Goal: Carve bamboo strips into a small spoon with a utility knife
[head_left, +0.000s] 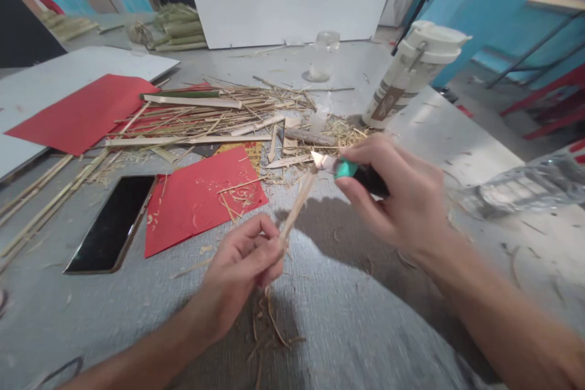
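My left hand is closed around the lower end of a thin bamboo strip, which slants up and to the right. In my right hand is a short-bladed knife with a black and green handle. Its bright blade meets or overlaps the strip's upper end; whether it cuts in I cannot tell. Just behind lie wood offcuts and a short grey-brown stick among shavings. Left of the strip rests a red card strewn with small shavings. Thin peelings lie below my left hand.
A black phone lies at the left, near long strips. Many thin bamboo sticks are piled behind, beside another red sheet. A tall white container, a clear jar and a clear plastic bottle stand or lie around the right side.
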The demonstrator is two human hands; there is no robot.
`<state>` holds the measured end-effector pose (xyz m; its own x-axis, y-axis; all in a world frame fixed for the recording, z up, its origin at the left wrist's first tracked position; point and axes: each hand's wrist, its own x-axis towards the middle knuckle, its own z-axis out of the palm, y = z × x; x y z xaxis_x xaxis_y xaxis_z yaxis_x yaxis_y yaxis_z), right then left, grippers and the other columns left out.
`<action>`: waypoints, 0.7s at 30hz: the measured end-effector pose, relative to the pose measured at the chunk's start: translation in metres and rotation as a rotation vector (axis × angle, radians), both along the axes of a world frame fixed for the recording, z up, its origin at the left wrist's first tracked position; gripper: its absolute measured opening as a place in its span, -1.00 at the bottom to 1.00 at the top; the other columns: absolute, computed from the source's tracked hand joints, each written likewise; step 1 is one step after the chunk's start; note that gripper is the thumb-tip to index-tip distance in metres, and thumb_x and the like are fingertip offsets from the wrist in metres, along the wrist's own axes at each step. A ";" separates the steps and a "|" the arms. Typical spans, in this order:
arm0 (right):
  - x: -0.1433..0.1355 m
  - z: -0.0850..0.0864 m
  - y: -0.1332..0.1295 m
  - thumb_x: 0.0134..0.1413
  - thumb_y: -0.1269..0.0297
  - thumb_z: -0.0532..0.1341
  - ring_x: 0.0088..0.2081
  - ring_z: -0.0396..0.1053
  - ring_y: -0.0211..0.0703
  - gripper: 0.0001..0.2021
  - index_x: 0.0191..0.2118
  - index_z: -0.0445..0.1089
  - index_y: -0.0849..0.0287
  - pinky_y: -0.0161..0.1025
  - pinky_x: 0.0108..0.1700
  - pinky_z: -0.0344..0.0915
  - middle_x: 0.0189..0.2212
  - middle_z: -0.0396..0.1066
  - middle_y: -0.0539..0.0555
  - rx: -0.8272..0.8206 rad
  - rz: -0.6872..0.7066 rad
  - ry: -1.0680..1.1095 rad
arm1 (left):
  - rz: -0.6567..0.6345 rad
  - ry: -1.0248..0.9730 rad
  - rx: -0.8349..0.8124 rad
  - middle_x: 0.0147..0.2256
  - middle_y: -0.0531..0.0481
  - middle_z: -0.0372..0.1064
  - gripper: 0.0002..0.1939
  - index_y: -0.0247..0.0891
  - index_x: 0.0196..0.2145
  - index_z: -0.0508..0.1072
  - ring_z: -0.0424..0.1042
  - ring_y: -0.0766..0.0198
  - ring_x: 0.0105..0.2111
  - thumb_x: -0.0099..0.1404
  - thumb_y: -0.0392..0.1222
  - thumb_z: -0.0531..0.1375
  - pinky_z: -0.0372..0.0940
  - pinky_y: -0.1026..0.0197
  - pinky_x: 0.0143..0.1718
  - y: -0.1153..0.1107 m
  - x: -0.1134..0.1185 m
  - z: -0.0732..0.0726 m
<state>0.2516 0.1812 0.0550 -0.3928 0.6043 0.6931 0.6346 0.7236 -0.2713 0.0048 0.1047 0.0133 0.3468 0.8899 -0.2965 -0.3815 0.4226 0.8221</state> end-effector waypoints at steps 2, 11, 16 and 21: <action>-0.001 0.001 -0.002 0.44 0.23 0.25 -0.25 0.50 -0.07 -0.91 -0.06 0.39 0.09 -0.14 -0.26 0.37 -0.22 0.54 0.11 -0.016 0.060 0.000 | 0.028 0.016 0.006 -0.55 0.24 0.16 -0.53 -0.21 -0.41 0.34 -0.06 0.47 -0.59 0.34 0.13 0.44 -0.17 0.29 -0.52 0.001 0.000 0.000; -0.008 -0.003 -0.010 0.42 0.25 0.27 -0.22 0.51 -0.08 -0.88 -0.02 0.38 0.08 -0.16 -0.27 0.36 -0.19 0.53 0.10 0.046 -0.032 0.033 | 0.052 0.073 0.048 -0.60 0.20 0.26 -0.64 -0.23 -0.20 0.59 0.10 0.43 -0.57 0.36 0.14 0.44 0.04 0.36 -0.48 0.003 -0.001 0.002; -0.016 -0.010 -0.014 0.44 0.24 0.24 -0.29 0.45 -0.12 -0.92 -0.07 0.35 0.10 -0.16 -0.30 0.31 -0.28 0.45 0.06 -0.052 -0.132 0.042 | 0.103 0.097 0.068 -0.56 0.12 0.44 -0.69 -0.23 -0.17 0.63 0.27 0.43 -0.55 0.39 0.09 0.42 0.17 0.39 -0.48 0.005 -0.001 0.003; -0.021 -0.012 -0.016 0.43 0.27 0.23 -0.26 0.47 -0.11 -0.90 -0.02 0.32 0.08 -0.18 -0.29 0.35 -0.19 0.50 0.09 -0.091 0.105 -0.041 | 0.132 0.087 0.049 -0.53 0.12 0.51 -0.71 -0.23 -0.26 0.52 0.34 0.45 -0.57 0.39 0.03 0.43 0.21 0.41 -0.51 0.006 0.000 0.004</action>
<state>0.2311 0.1647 0.0429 -0.4841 0.6176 0.6198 0.5683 0.7605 -0.3140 0.0049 0.1105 0.0169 0.2006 0.9402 -0.2751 -0.3579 0.3318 0.8728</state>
